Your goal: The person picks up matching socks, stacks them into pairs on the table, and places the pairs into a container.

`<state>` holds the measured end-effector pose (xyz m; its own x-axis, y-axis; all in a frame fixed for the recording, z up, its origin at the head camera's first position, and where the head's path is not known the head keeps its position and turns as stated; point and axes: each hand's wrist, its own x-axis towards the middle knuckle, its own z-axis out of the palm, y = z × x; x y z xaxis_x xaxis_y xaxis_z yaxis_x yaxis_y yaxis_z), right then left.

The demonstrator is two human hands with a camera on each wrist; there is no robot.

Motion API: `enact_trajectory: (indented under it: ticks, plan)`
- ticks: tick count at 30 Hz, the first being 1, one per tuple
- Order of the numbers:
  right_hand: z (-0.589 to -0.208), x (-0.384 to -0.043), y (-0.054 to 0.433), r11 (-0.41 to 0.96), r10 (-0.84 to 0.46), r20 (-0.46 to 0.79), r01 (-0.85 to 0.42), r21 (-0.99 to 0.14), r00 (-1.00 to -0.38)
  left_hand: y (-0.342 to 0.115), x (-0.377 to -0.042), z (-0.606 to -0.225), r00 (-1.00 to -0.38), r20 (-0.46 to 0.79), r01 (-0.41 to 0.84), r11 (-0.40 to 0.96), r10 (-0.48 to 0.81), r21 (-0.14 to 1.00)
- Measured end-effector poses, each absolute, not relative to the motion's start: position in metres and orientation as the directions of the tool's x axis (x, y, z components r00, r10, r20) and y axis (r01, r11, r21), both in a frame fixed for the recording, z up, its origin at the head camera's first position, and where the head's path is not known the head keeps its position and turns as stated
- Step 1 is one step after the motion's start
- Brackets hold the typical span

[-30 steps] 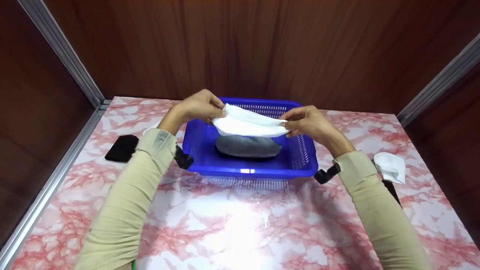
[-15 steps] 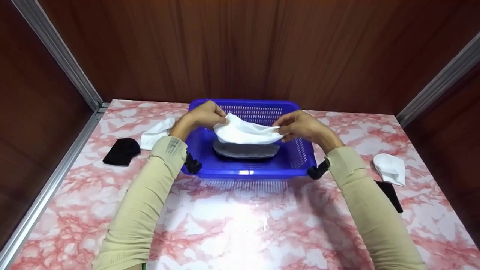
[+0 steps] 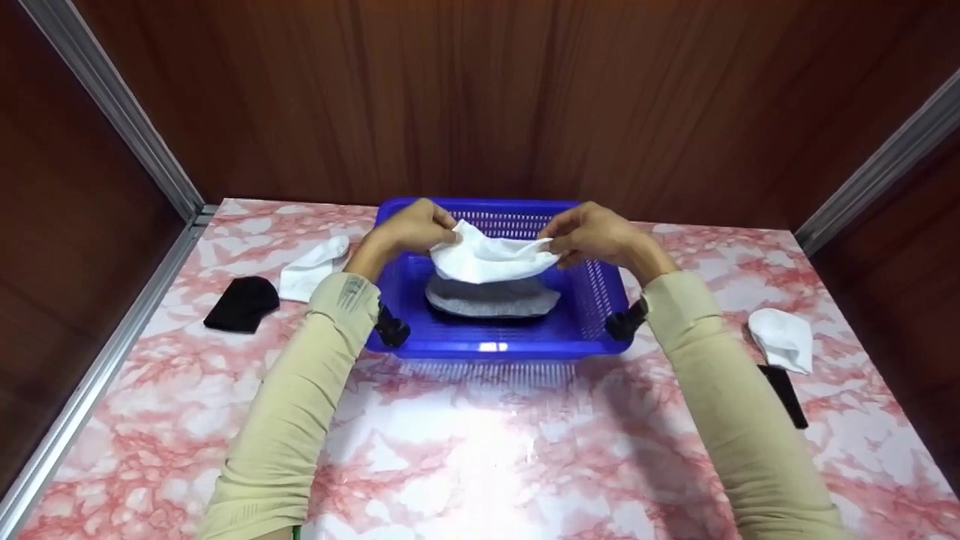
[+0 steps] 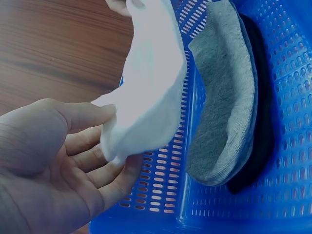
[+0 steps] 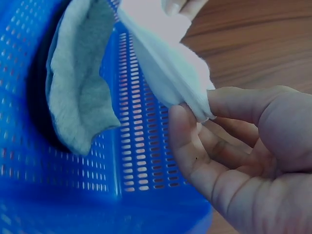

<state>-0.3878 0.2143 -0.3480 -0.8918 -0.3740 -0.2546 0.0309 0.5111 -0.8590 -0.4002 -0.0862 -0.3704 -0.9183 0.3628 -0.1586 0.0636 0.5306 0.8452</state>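
Note:
A white ankle sock point(image 3: 495, 259) is stretched between my two hands over the blue basket point(image 3: 450, 348). My left hand point(image 3: 420, 225) pinches one end between thumb and fingers; in the left wrist view its other fingers lie behind the cloth. At the opposite end, my right hand point(image 3: 596, 234) pinches the sock, thumb against forefinger in the right wrist view. Below the white sock, a grey sock point(image 3: 499, 300) lies in the basket, partly covered by it in the head view. A black sock point(image 4: 265, 112) shows beneath the grey one in the left wrist view.
On the marbled table point(image 3: 465, 442), a black sock point(image 3: 244, 304) and a white sock point(image 3: 315, 268) lie left of the basket. Another white sock point(image 3: 781, 341) and a black sock point(image 3: 785, 397) lie at the right. Wood-grain panels point(image 3: 480, 97) stand behind and at both sides.
Both hands have come closer together, so the white sock sags more between them. It sits slightly lower than a second ago. The left sleeve has shifted right, uncovering the white sock at left.

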Motion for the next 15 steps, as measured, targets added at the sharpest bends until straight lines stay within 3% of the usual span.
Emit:
enact_trajectory:
  ticks: [9, 15]
  plan:
    - [-0.379, -0.402, 0.199, 0.417, -0.394, -0.179, -0.002, -0.909, -0.901, -0.088, -0.405, -0.387, -0.936, -0.131, 0.075, 0.550, 0.326, 0.832]
    - [-0.396, -0.402, 0.205, 0.493, -0.428, -0.277, 0.034, -0.869, -0.860, -0.092, -0.407, -0.396, -0.887, -0.242, 0.053, 0.608, 0.393, 0.793]
